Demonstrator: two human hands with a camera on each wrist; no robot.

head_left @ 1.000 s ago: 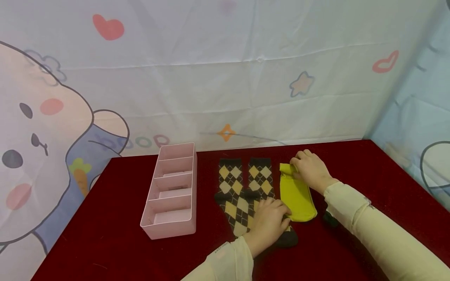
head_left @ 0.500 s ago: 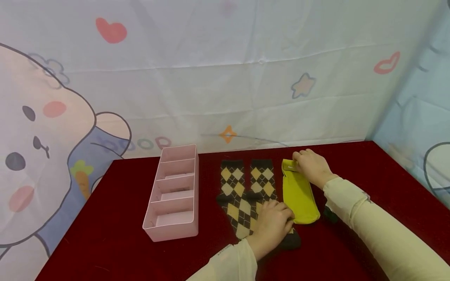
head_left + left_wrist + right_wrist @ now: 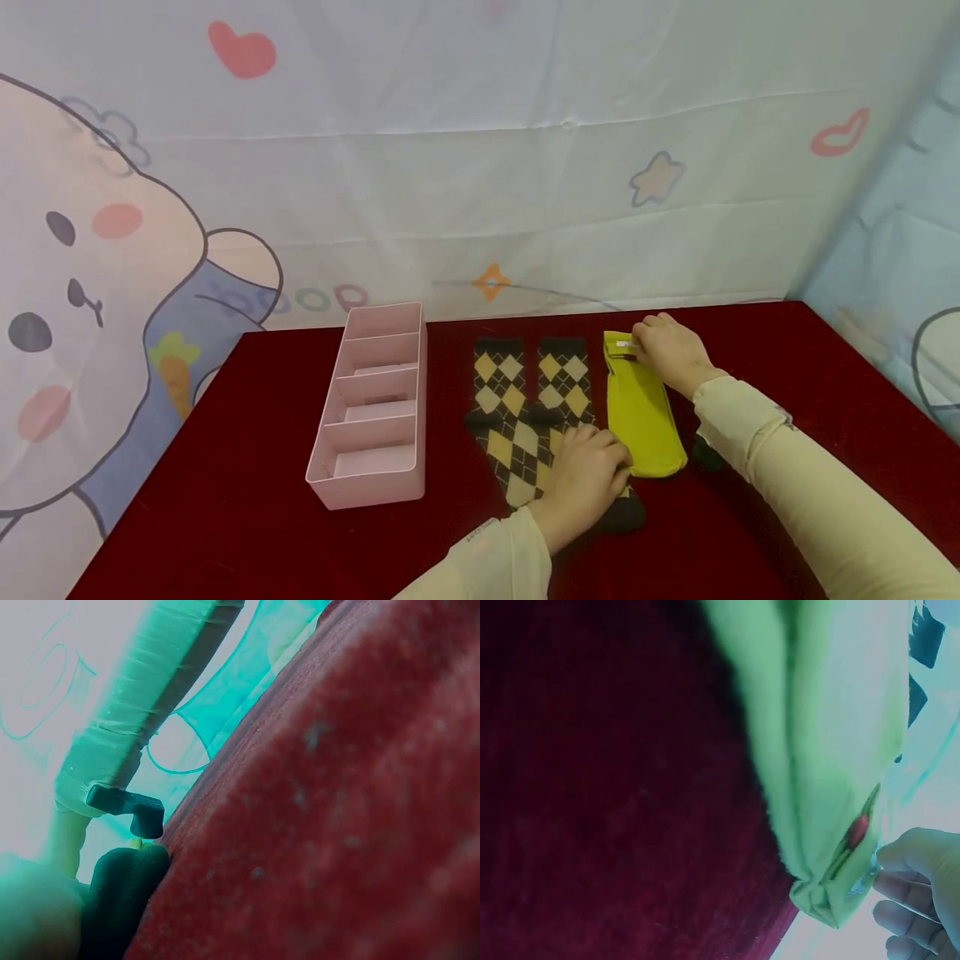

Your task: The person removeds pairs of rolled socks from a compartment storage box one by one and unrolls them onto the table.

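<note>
A long yellow folded cloth [image 3: 641, 417] lies at the right of the table, its exact kind unclear. My right hand [image 3: 670, 354] pinches the cloth's far end between thumb and forefinger, by a white label. In the right wrist view, the fingertips of this hand [image 3: 919, 889] meet the edge of the cloth [image 3: 832, 787]. Dark argyle socks [image 3: 498, 383] with yellow and cream diamonds lie just left of it. Over their lower part rests my left hand [image 3: 581, 479], fingers bent, fingertips at the cloth's near left edge. Whether those fingers grip anything is hidden.
Left of the socks stands a pink box [image 3: 367, 492] with several compartments. A small dark green thing [image 3: 707, 454] lies partly under the right forearm. The dark red table [image 3: 247, 500] ends at a printed curtain [image 3: 420, 192] behind.
The yellow cloth's far end has been drawn slightly away and straightened by my right hand, and its white label now shows. My left hand stays in about the same place; the view has shifted slightly.
</note>
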